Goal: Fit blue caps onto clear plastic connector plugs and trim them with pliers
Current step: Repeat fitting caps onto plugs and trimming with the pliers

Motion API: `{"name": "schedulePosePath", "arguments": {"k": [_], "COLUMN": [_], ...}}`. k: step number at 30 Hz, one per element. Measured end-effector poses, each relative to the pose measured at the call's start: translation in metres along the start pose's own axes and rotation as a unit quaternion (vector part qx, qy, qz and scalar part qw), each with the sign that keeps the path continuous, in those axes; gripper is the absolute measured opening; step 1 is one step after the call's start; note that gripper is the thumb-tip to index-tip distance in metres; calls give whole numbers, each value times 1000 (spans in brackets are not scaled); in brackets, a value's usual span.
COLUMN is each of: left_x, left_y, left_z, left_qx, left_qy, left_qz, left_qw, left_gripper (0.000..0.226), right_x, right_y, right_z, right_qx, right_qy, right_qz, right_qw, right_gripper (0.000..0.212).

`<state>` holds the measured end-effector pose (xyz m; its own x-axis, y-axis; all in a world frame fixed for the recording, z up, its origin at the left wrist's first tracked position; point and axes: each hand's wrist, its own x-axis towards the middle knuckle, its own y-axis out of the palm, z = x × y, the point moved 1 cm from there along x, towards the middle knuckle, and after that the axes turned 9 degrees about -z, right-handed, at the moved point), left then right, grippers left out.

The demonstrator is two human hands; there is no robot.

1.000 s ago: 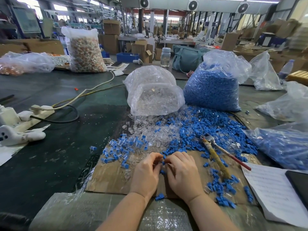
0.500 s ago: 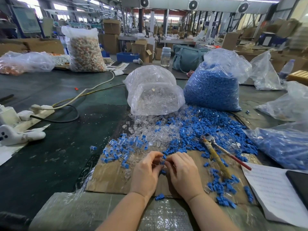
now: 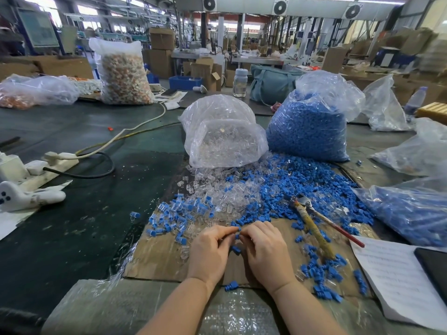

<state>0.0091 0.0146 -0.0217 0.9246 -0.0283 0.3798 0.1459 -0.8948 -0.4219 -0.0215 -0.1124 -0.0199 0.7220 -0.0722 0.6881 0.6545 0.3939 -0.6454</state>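
My left hand [image 3: 210, 250] and my right hand [image 3: 266, 250] meet fingertip to fingertip over a cardboard sheet [image 3: 157, 257]. Between the fingers a small blue cap [image 3: 237, 236] shows; both hands pinch the small piece, and any clear plug in it is hidden. Loose blue caps [image 3: 302, 184] and clear plugs [image 3: 217, 197] lie heaped just beyond the hands. Capped plugs [image 3: 169, 218] are scattered to the left. The pliers [image 3: 312, 221], with a taped yellowish handle and a red one, lie to the right of my right hand, untouched.
A bag of clear plugs [image 3: 225, 139] and a bag of blue caps [image 3: 312, 122] stand behind the heap. Another blue-filled bag [image 3: 411, 213] and a paper sheet [image 3: 396, 284] lie at the right. A power strip with cables [image 3: 55, 160] sits at the left.
Both hands have stayed over the cardboard, fingertips working together; the fingers shifted slightly, and the blue cap between them is a little more exposed.
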Motion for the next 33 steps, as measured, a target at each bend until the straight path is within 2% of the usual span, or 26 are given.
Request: {"name": "schedulePosePath", "arguments": {"k": [6,15,23,33], "left_x": [1,1,3,4], "left_y": [-1,-3,-4,-6], "left_z": [4,2,1,1], "left_qx": [-85,-93,-128,-116], "left_qy": [-91,-94,-124,-120], "left_qz": [-11,16,17,31], "left_qw": [992,991,984,986], "left_gripper": [28,29,29,22], "right_x": [0,0,-2,-2], "right_y": [-3,-2,-4,-3], "right_z": [3,5,3,4], "right_qx": [-22,-58,-8,-1], "right_qy": [-21,-47,-23,-33], "right_qz": [-28,-19,-8,7], "right_qw": [999,997,1000,999], "right_gripper": [13,24,10,11]}}
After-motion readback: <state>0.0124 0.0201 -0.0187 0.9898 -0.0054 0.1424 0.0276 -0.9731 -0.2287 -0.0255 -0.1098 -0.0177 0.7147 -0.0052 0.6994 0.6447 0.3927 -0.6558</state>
